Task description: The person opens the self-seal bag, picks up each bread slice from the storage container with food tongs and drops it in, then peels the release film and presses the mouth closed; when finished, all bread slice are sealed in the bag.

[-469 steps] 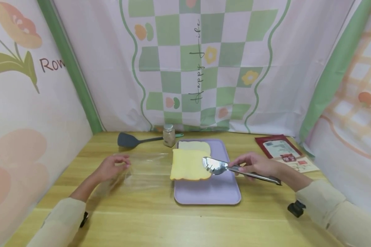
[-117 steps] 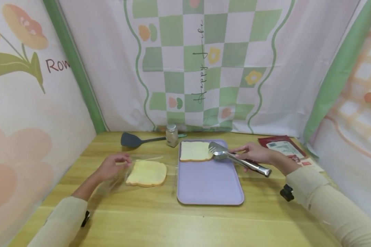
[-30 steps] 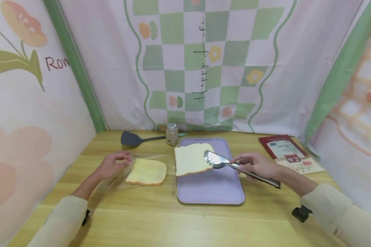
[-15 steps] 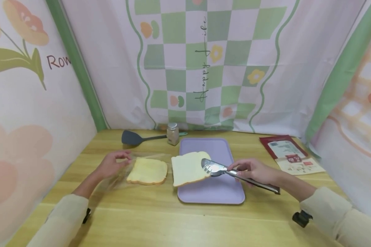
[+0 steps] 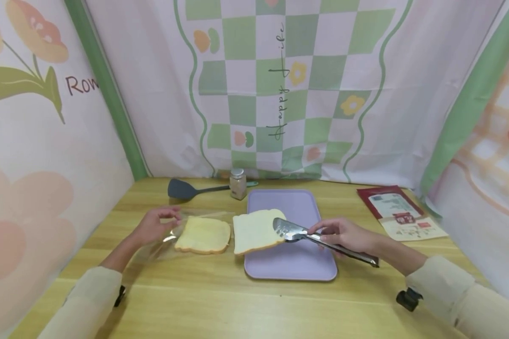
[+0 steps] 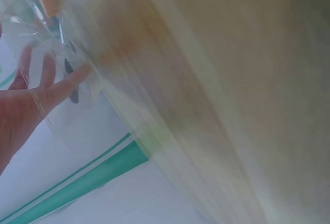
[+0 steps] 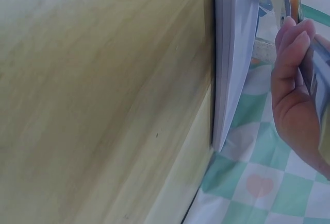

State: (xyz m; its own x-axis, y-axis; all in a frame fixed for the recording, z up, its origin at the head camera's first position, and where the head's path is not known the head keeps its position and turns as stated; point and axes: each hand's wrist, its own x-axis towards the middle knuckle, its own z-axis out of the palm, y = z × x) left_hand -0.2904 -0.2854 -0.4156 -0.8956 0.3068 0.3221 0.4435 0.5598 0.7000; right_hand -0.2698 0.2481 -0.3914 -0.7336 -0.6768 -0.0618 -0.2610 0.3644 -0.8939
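My right hand (image 5: 341,235) grips metal tongs (image 5: 322,242), which pinch the right edge of a pale slice of bread (image 5: 256,230). The slice hangs tilted over the left part of a lilac tray (image 5: 292,268), its left edge near the mouth of a clear plastic bag (image 5: 169,247). Inside or on that bag lies another, yellower bread slice (image 5: 203,235) on the table; the film is hard to make out. At the bag's left side my left hand (image 5: 152,227) holds the film, and in the left wrist view the fingers (image 6: 62,87) show through the plastic.
Behind the bag lies a dark spatula (image 5: 182,189) with a green handle end. A small glass jar (image 5: 238,184) with a metal lid stands in front of its handle. At the back right rests a red and cream packet (image 5: 400,214). Curtains enclose the wooden table (image 5: 254,310).
The first slice went from the tongs to the bag area. The pale slice was lifted off the tray and carried left and nearer. The left hand stayed in about the same place.
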